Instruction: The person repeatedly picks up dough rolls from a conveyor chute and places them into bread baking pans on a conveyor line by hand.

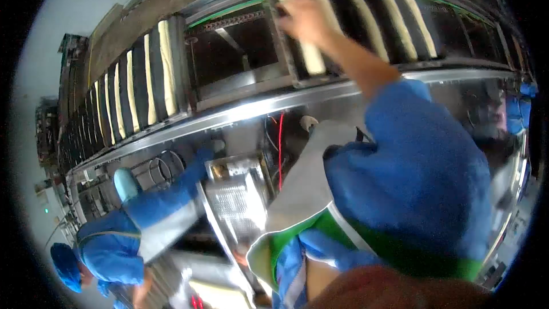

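Note:
My right hand (307, 16) reaches over a black grooved baking tray (335, 8) holding several long pale dough strips. It lies across the first dough strip (312, 57), covering its middle. Slightly smeared by motion, its fingers look apart, with the tips by the dark groove to the left; I see nothing lifted in them. A small patch of skin, possibly my left hand (241, 254), shows beside my apron (306, 177) near a metal stand. Its fingers are hidden, so I cannot tell whether it holds anything.
The tray rests on a conveyor with a metal rail (246, 111). Farther left stand more trays of dough strips (167, 68). A co-worker in blue (114, 234) bends at the lower left. Below the rail are a perforated metal tray (234, 200) and a red cable (281, 149).

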Tool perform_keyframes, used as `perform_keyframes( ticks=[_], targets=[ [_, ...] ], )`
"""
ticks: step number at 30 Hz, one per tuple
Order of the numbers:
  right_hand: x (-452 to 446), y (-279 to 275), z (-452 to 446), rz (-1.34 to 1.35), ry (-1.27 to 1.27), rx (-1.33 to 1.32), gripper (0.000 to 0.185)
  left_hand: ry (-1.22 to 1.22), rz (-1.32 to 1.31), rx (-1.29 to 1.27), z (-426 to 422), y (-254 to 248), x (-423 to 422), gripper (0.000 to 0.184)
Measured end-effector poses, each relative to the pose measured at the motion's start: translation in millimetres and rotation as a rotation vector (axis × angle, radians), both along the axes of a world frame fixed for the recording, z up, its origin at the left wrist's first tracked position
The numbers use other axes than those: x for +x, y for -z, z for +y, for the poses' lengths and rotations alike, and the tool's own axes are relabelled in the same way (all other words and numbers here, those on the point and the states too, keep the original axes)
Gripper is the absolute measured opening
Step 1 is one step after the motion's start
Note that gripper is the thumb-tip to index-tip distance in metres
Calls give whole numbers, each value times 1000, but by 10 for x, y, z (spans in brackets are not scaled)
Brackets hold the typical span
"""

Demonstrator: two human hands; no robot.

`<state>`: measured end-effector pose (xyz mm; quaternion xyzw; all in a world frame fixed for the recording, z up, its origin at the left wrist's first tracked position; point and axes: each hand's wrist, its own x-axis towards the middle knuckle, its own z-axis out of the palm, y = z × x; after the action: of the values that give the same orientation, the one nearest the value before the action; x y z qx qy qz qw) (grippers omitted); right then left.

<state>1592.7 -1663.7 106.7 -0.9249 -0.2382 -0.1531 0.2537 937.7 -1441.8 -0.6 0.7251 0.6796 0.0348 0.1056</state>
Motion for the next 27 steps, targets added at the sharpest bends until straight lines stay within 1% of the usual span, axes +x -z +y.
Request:
perform_keyframes(
  ticks=[1, 2, 3, 4, 5, 7, 8, 9, 10, 11, 12, 13, 14, 15, 16, 17, 18, 19, 20, 22, 23, 24, 25, 26, 27],
  targets=[
    [62, 21, -477, -1, 265, -5, 38, -3, 7, 21, 4, 35, -82, 53],
    [209, 3, -1042, 166, 345, -129, 46, 0, 8, 43, -3, 73, -138, 54],
    [198, 285, -1583, -14, 528, -140, 48, 1, 9, 63, 7, 123, -237, 54],
    [177, 398, -2034, 97, 674, -342, 48, 4, 9, 85, -20, 159, -322, 55],
    [-80, 221, -2647, 354, 814, -203, 51, 14, -12, 124, -170, 115, -430, 56],
    [303, 1262, -3666, 427, 704, -248, 59, -16, -13, 173, -394, 181, -751, 57],
    [369, 1496, -3689, 533, 754, -72, 60, -26, -21, 215, -569, 217, -908, 58],
    [495, 1619, -3777, 550, 692, -127, 58, -13, -21, 269, -728, 281, -1019, 58],
    [705, 1791, -4025, 525, 579, -288, 56, 11, -9, 313, -864, 401, -1139, 59],
    [1003, 1929, -4197, 464, 457, -481, 55, 100, 291, 286, -935, 603, -1184, 61],
    [1272, 2026, -4423, 360, 328, -706, 55, 169, 286, 269, -1076, 473, -870, 62],
    [1490, 2150, -4632, 215, 188, -928, 56, 17, 319, 127, -1165, 80, -430, 63],
    [1852, 2413, -4941, -25, 22, -1132, 58, -78, 325, -25, -1172, -79, -307, 68],
    [1658, 2081, -4765, 15, 45, -1160, 59, -109, 296, -64, -1182, -191, -277, 70],
    [1382, 1821, -4494, 46, 96, -1148, 60, -102, 217, -37, -1192, -140, -448, 69],
    [1142, 1595, -4258, 63, 129, -1142, 62, -129, 211, -77, -1075, -160, -536, 68],
    [975, 1505, -4116, 61, 134, -1132, 64, -147, 208, -108, -1061, -162, -608, 67],
    [713, 1524, -3795, 38, 116, -1120, 66, -129, 134, -81, -961, 111, -848, 66],
    [546, 1438, -3690, 93, 85, -1026, 74, -133, 133, -88, -952, 120, -906, 66],
    [596, 1443, -3472, -28, 14, -1241, 60, -78, 62, -21, -972, 143, -912, 65],
    [564, 1386, -3302, -14, 7, -1226, 60, -48, 76, 62, -995, 72, -859, 63],
    [485, 1262, -3066, 75, 18, -1131, 62, -41, 71, 64, -990, 78, -805, 63],
    [311, 1042, -2750, 230, 54, -975, 65, -28, 111, 49, -952, 90, -742, 62],
    [49, 759, -2383, 423, 111, -770, 69, -14, 151, 38, -897, 94, -697, 62],
    [-242, 460, -2033, 591, 161, -584, 73, 30, 121, 55, -855, 145, -682, 62]
  ],
)
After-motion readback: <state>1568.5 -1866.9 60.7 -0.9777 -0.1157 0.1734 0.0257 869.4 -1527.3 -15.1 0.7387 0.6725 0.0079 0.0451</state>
